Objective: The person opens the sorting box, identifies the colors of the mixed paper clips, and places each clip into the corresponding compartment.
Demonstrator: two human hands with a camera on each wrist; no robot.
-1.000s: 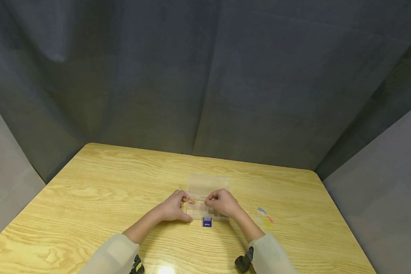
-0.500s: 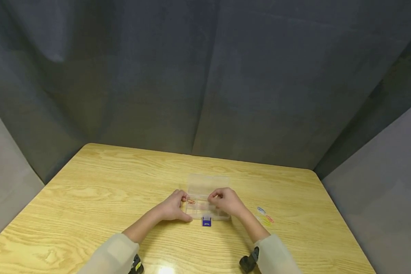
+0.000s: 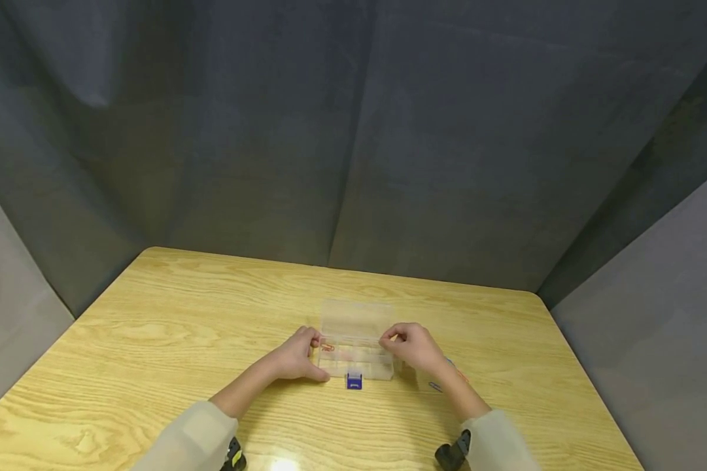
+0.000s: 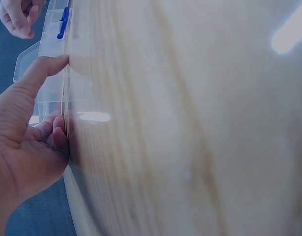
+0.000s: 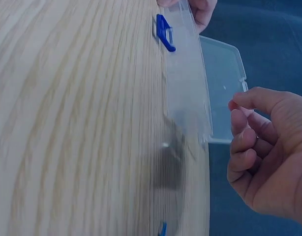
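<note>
Two hands flank a clear box [image 3: 356, 356] near the table's [image 3: 153, 340] front edge: left hand [image 3: 297, 356] grips its left end, thumb along the front; right hand [image 3: 414, 347], fingers curled on nothing, hovers off its right end. Lid [image 3: 356, 317] lies open; blue latch [image 3: 354, 381] faces front.

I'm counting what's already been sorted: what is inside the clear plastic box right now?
In the clear plastic box, one orange paper clip lies in the far-left compartment, beside the left hand. The other compartments look bare, though glare blurs them.
</note>
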